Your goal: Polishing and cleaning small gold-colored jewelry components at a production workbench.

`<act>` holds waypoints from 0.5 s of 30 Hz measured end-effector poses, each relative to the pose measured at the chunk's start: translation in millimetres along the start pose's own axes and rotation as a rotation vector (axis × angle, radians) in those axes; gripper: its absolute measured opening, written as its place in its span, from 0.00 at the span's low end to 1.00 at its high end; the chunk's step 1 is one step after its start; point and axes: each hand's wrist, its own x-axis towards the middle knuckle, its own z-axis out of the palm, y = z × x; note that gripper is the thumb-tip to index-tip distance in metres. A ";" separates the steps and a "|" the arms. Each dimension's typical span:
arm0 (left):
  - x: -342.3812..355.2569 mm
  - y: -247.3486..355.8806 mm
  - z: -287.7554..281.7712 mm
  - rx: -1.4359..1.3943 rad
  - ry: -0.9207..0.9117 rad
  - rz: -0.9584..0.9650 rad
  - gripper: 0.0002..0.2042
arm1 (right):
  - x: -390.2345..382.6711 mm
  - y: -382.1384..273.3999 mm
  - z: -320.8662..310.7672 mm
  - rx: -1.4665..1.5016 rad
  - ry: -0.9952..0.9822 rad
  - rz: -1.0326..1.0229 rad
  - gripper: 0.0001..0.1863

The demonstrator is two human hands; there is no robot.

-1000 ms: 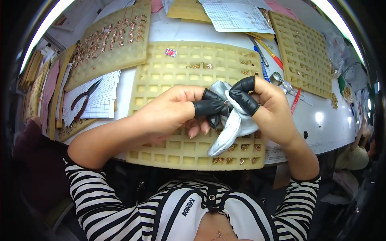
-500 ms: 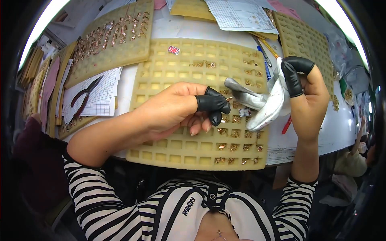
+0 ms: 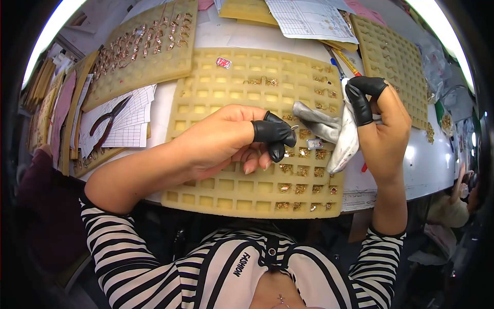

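My left hand (image 3: 234,135), with black finger cots on thumb and fingertips, pinches a small gold ring (image 3: 294,127), of which just a thin curved edge shows. My right hand (image 3: 378,116), also in black cots, grips a greyish white cloth (image 3: 346,139) that hangs down and spreads toward the left hand, apart from the ring. Both hands are above a yellow foam tray (image 3: 226,198) of square pockets. Gold jewelry pieces (image 3: 301,170) fill several pockets at its right side, and a small label tag (image 3: 314,143) lies among them.
At the back left a second foam tray (image 3: 149,67) holds rows of rings. Pliers (image 3: 109,121) with dark red handles rest on gridded papers (image 3: 131,126). Another tray (image 3: 393,67) stands at the back right, near a yellow pencil (image 3: 347,62). A printed sheet (image 3: 311,20) lies at the back.
My right hand has shifted left and slightly inward with the cloth, whose hanging part now looks narrower. My left hand stays almost in place, still pinching the ring.
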 end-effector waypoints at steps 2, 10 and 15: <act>-0.2 0.6 0.5 -0.007 -0.006 -0.001 0.09 | -0.5 1.8 1.6 -0.002 0.002 -0.036 0.06; 0.4 -0.2 -1.2 0.002 -0.010 -0.003 0.09 | -2.8 2.3 7.2 -0.004 -0.030 -0.063 0.06; 0.7 -0.3 -1.2 0.008 -0.012 -0.007 0.09 | -3.9 8.3 11.7 -0.010 -0.036 -0.126 0.08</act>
